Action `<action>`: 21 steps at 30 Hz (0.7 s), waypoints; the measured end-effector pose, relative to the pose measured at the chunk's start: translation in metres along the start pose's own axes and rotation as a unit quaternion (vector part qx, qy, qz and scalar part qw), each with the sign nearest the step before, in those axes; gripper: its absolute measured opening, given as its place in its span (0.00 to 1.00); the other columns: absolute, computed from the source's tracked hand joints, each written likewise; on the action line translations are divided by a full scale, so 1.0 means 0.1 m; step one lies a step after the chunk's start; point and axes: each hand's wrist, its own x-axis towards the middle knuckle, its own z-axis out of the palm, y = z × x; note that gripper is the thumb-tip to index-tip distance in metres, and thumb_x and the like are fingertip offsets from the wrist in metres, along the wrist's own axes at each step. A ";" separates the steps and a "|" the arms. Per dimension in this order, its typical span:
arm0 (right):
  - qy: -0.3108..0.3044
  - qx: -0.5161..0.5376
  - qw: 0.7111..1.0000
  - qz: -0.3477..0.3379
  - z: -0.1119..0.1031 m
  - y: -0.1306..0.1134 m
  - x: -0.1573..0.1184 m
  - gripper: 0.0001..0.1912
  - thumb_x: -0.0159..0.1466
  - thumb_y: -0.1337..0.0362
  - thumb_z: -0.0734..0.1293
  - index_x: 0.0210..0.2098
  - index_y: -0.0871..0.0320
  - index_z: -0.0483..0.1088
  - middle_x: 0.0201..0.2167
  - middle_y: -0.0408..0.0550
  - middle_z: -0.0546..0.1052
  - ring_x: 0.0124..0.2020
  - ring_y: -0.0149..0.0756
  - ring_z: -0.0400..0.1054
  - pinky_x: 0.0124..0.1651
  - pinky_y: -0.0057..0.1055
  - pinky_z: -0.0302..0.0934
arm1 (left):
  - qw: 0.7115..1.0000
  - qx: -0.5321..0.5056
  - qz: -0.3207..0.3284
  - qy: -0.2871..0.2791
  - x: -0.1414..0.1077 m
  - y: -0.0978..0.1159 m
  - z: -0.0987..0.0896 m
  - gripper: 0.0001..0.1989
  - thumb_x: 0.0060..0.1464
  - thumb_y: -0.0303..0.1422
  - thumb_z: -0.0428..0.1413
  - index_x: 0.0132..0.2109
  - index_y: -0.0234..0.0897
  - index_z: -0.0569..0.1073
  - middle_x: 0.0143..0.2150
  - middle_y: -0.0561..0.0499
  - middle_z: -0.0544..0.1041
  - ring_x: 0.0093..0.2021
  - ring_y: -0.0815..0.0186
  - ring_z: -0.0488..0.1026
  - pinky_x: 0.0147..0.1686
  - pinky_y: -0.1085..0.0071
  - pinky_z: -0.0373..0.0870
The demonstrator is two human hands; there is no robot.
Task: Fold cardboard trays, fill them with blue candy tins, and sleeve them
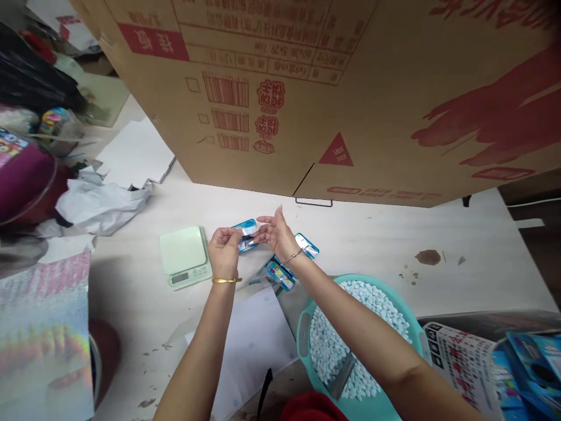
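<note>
My left hand (225,250) is closed in a pinch at the left edge of a small blue case (246,243), near the middle of the table. Its fingers partly hide the case. My right hand (277,235) has its fingers stretched out, with the fingertips close to the case's right side. Under and behind my right wrist lie a printed blue case (281,276) and a pale-topped blue case (307,245). A pale green digital scale (184,251) stands left of my left hand. Below my right forearm is a turquoise basin (304,333) of small pale blue pellets (372,304).
A large cardboard carton (302,128) stands across the back. A metal scoop (342,377) rests in the pellets. White sheets (252,351) lie in front. Crumpled white paper (103,204) and a purple tub (26,181) are left; blue packs (526,374) are lower right.
</note>
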 end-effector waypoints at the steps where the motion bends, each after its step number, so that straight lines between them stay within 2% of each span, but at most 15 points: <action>1: 0.002 -0.015 1.000 0.000 0.00 0.01 -0.01 0.34 0.52 0.33 0.61 0.37 0.58 0.66 0.21 0.43 0.73 0.23 0.33 0.69 0.30 0.31 0.63 | 1.000 -0.001 0.000 0.000 0.00 -0.01 0.00 0.10 0.35 0.33 0.62 0.25 0.36 0.68 0.20 0.57 0.68 0.22 0.74 0.63 0.23 0.75 0.59; 5: 0.010 -0.088 0.995 -0.036 -0.06 0.12 0.02 0.26 0.46 0.44 0.73 0.34 0.58 0.69 0.22 0.42 0.74 0.22 0.31 0.67 0.31 0.30 0.63 | 1.000 0.004 0.000 0.002 0.01 -0.06 -0.01 0.10 0.36 0.33 0.62 0.24 0.36 0.67 0.20 0.58 0.67 0.21 0.74 0.61 0.23 0.74 0.58; 7: 0.011 -0.115 0.992 -0.053 -0.10 0.19 0.07 0.23 0.46 0.46 0.72 0.30 0.57 0.68 0.21 0.41 0.73 0.21 0.31 0.65 0.29 0.31 0.62 | 1.000 0.014 -0.002 0.003 0.03 -0.08 -0.01 0.10 0.36 0.33 0.62 0.25 0.36 0.67 0.20 0.58 0.66 0.21 0.74 0.61 0.23 0.73 0.58; 9: 0.039 -0.159 0.983 -0.088 -0.14 0.25 0.13 0.18 0.49 0.48 0.70 0.27 0.57 0.66 0.20 0.41 0.72 0.20 0.30 0.63 0.28 0.30 0.61 | 1.000 0.024 0.003 -0.001 0.06 -0.12 -0.02 0.10 0.37 0.34 0.62 0.25 0.37 0.67 0.20 0.57 0.67 0.22 0.73 0.61 0.24 0.73 0.58; 12: 0.085 -0.242 0.953 -0.158 -0.18 0.25 0.25 0.12 0.53 0.54 0.67 0.24 0.56 0.67 0.22 0.42 0.71 0.23 0.30 0.62 0.31 0.30 0.60 | 0.995 0.085 0.057 0.002 0.12 -0.18 -0.03 0.09 0.41 0.36 0.60 0.26 0.37 0.69 0.24 0.55 0.68 0.27 0.69 0.64 0.29 0.70 0.63; 15: 0.068 -0.281 0.942 -0.172 -0.19 0.19 0.38 0.08 0.55 0.59 0.65 0.24 0.57 0.68 0.23 0.42 0.71 0.26 0.31 0.63 0.33 0.30 0.59 | 0.964 0.226 0.136 0.045 0.17 -0.21 -0.03 0.06 0.44 0.35 0.59 0.27 0.38 0.71 0.32 0.52 0.70 0.35 0.65 0.67 0.42 0.64 0.65; 17: 0.053 -0.310 0.935 -0.165 -0.19 0.15 0.45 0.06 0.55 0.62 0.65 0.24 0.57 0.68 0.22 0.41 0.71 0.26 0.31 0.64 0.33 0.30 0.59 | 0.938 0.306 0.148 0.073 0.19 -0.22 -0.01 0.05 0.45 0.34 0.59 0.27 0.38 0.72 0.38 0.50 0.70 0.41 0.61 0.67 0.49 0.57 0.61; 21: 0.043 -0.384 0.903 -0.186 -0.22 0.10 0.53 0.06 0.55 0.67 0.64 0.22 0.57 0.68 0.22 0.41 0.71 0.27 0.32 0.64 0.35 0.30 0.59 | 0.911 0.373 0.155 0.081 0.20 -0.24 0.05 0.04 0.46 0.33 0.59 0.27 0.39 0.72 0.40 0.48 0.69 0.46 0.53 0.65 0.51 0.49 0.55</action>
